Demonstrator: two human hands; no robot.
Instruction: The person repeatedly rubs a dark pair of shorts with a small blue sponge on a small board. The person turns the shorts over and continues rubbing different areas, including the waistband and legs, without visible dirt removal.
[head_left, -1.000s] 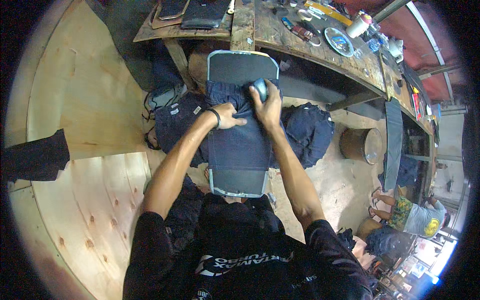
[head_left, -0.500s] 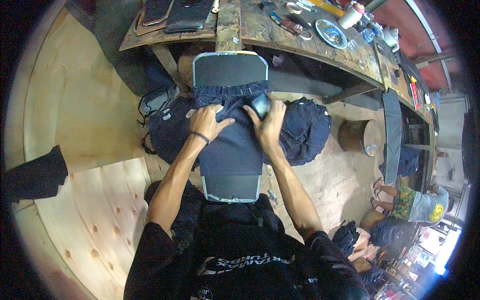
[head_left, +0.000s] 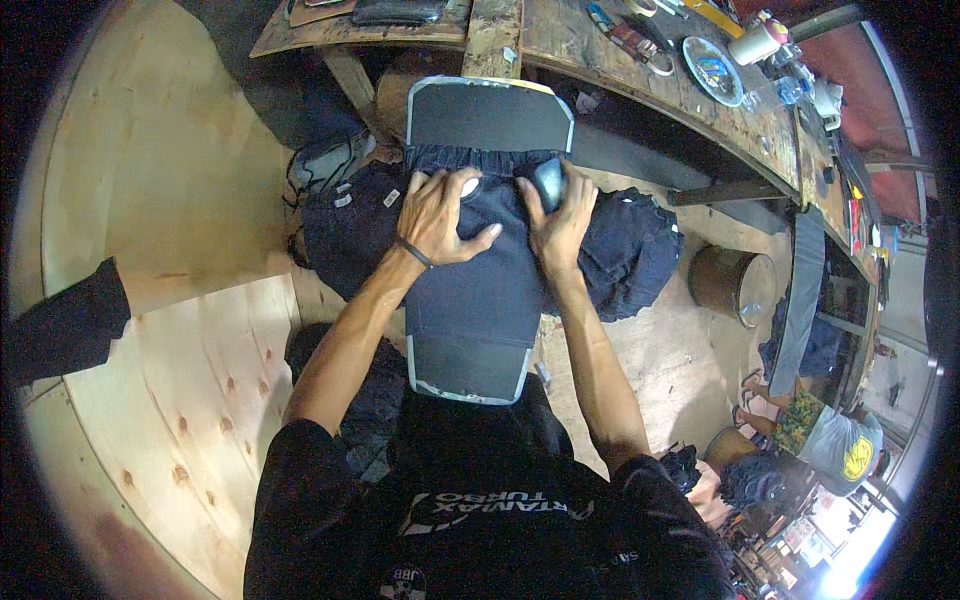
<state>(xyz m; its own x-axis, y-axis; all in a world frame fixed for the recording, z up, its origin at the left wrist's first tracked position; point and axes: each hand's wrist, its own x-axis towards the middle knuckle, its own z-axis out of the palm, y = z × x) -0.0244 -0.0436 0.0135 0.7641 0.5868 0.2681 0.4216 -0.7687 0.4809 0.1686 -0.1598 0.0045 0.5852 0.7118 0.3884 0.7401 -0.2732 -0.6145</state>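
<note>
A dark navy garment with a gathered elastic waistband is pulled over a long black board with pale edges, whose two ends stick out. My left hand rests on the garment's upper left, fingers bent and thumb stretched to the right. A small white rounded piece shows under its fingertips; its kind I cannot tell. At the upper right of the garment, my right hand is closed round a smooth blue-grey block, pressed near the waistband.
Dark garments lie heaped on both sides of the board, one heap at the right. Beyond stands a wooden workbench with a plate and a thread cone. A round wooden stool is at right; another person sits farther off.
The view has shifted, so the bench sits further right. Both hands remain on the garment's upper part; the left hand's fingers are now more bent over the white piece.
</note>
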